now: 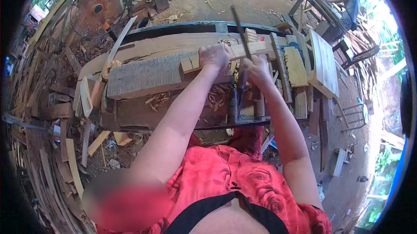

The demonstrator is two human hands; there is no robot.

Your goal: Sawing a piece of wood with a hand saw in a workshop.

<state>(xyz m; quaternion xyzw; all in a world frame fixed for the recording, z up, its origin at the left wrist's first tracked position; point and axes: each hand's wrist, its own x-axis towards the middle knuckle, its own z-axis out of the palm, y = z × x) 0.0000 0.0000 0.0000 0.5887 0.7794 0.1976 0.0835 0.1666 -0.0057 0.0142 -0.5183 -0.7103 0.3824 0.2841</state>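
Observation:
My left hand (214, 56) grips a narrow pale wooden piece (254, 49), which lies slanted across a thick, rough grey board (143, 77) on the workbench (126, 116). My right hand (256, 69) is closed on a long, thin, dark saw-like blade (238, 23), its far end raised above the bench and crossing the pale piece; whether it cuts into the wood I cannot tell. Shavings (217, 97) lie below the board. Grooved strips (280, 69) and a yellowish block (295, 66) are right of my right hand.
A pale wooden box-like piece (325, 62) stands at the bench's right end. Scrap wood (47, 156) is heaped on the left. A round-guarded fan-like object (97, 8) is at the back left. Another person (345, 6) is at the upper right, near metal-legged furniture (356, 116).

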